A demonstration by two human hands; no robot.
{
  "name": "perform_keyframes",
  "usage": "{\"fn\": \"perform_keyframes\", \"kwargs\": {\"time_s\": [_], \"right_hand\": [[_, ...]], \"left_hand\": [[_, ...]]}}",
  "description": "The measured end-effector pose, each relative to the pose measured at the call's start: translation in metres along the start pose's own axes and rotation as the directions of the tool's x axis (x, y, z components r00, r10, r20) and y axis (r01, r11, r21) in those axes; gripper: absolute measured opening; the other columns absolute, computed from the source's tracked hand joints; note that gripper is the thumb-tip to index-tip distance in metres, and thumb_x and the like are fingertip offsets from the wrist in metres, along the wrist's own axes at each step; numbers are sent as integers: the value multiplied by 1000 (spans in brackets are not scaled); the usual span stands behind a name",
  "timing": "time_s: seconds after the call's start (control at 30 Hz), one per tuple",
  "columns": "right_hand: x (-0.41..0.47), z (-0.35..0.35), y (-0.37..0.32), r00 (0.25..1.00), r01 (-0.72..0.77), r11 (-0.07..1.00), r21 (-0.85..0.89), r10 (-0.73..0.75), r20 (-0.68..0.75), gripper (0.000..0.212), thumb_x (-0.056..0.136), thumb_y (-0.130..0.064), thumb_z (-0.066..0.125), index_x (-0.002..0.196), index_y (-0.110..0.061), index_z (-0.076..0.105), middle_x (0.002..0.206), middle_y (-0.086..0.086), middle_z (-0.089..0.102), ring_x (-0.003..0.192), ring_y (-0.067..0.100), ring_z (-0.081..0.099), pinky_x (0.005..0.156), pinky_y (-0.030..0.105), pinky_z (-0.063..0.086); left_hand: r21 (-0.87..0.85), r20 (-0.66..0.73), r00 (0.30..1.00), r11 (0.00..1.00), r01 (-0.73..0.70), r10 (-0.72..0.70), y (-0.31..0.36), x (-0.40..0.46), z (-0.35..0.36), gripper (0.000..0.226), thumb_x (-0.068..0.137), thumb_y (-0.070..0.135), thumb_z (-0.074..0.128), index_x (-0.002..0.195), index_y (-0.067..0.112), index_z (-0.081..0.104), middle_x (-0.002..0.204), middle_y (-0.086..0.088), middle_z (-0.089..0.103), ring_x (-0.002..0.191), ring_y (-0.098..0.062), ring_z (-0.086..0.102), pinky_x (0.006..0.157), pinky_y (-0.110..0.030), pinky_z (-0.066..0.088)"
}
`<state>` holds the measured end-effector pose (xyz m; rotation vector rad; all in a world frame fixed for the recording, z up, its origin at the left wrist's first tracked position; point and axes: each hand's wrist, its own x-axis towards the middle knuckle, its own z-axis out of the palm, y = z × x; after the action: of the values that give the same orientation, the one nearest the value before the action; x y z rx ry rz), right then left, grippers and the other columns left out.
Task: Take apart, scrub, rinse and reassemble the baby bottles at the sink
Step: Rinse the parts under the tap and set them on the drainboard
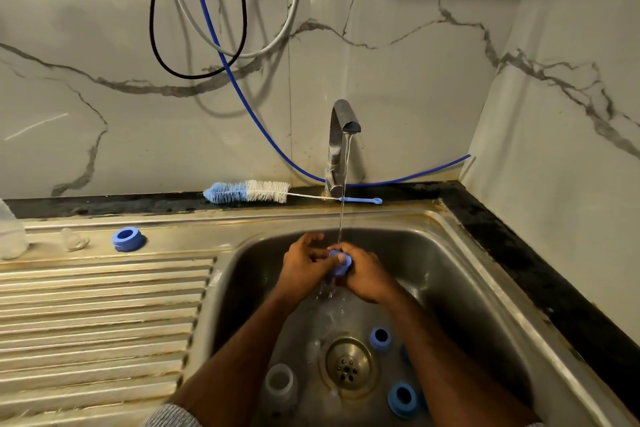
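Both my hands are over the steel sink (460, 274), under the stream from the tap (341, 135). My right hand (367, 276) grips a small blue bottle ring (339, 262), and the fingers of my left hand (304, 262) curl onto it from the left. Water runs over the ring and splashes down. Two more blue rings (380, 338) (402, 399) lie in the basin beside the drain (348, 365). A clear bottle (280, 386) stands in the basin at the lower left.
On the drainboard (104, 305) sit another blue ring (128, 238), a clear teat (74, 242) and a clear bottle (10, 236) at the left edge. A blue-and-white bottle brush (252, 191) lies on the black ledge behind the sink. Hoses hang on the marble wall.
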<state>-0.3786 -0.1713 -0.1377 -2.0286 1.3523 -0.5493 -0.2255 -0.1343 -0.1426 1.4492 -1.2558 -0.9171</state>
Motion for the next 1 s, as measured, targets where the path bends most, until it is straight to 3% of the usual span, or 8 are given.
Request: {"fn": "perform_keyframes", "kwargs": {"time_s": [0.1,0.23,0.3,0.37,0.47,0.6,0.7,1.0], "right_hand": [[2,8,-6,998,-25,998,-51,22,-58,43,80,-24,80,115,-35,56,108,-7,65,100,12,63,90,37,55],[0,5,-8,975,-75,976,-205,115,188,43,70,-23,89,108,-20,68,104,-1,70,95,15,65,81,31,53],[0,4,-5,991,-129,974,-185,135,18,44,70,-27,88,109,-21,68,106,-1,70,96,15,65,84,34,55],[2,3,-5,990,-141,976,-166,135,-48,45,73,-28,86,113,-20,66,108,-1,69,97,16,64,82,31,52],[3,2,-8,969,-153,969,-194,186,160,41,73,-25,88,109,-15,70,100,3,72,87,16,67,72,28,54],[5,2,-6,982,-176,961,-212,185,22,45,73,-25,87,113,-19,67,108,1,70,97,18,66,83,33,54],[3,3,-8,962,-180,953,-242,221,158,38,73,-23,88,104,-18,67,101,2,69,88,16,65,71,28,51],[4,3,-4,969,-218,931,-293,243,50,49,74,-26,86,117,-21,63,113,2,67,100,19,64,90,39,56]], "left_hand": [[71,-185,981,994,77,-63,-2,4,0,31,92,18,70,123,13,65,96,-4,74,93,-19,72,89,-43,60],[5,-290,944,986,166,-157,-4,11,-8,16,91,8,66,105,13,70,94,-5,72,93,-24,68,92,-43,57],[3,-305,937,984,179,-170,-3,12,-9,16,87,3,66,100,11,72,94,-7,72,93,-24,67,91,-39,55],[40,-286,944,983,180,-161,-5,12,-8,16,86,1,65,97,9,73,95,-8,73,93,-24,67,90,-37,54],[84,-219,961,978,189,-167,-5,10,-7,16,86,-3,62,92,8,72,92,-10,74,92,-25,69,86,-38,58],[167,-157,975,969,182,-156,-7,9,-4,22,88,-5,61,86,15,69,92,-10,72,91,-24,69,86,-40,58],[195,-128,980,965,175,-152,-8,7,-4,19,89,-4,61,89,12,70,90,-8,72,88,-22,69,81,-37,58],[237,-107,987,961,145,-123,-12,7,-4,15,89,0,62,91,11,72,89,-6,72,85,-19,68,76,-33,56]]}}
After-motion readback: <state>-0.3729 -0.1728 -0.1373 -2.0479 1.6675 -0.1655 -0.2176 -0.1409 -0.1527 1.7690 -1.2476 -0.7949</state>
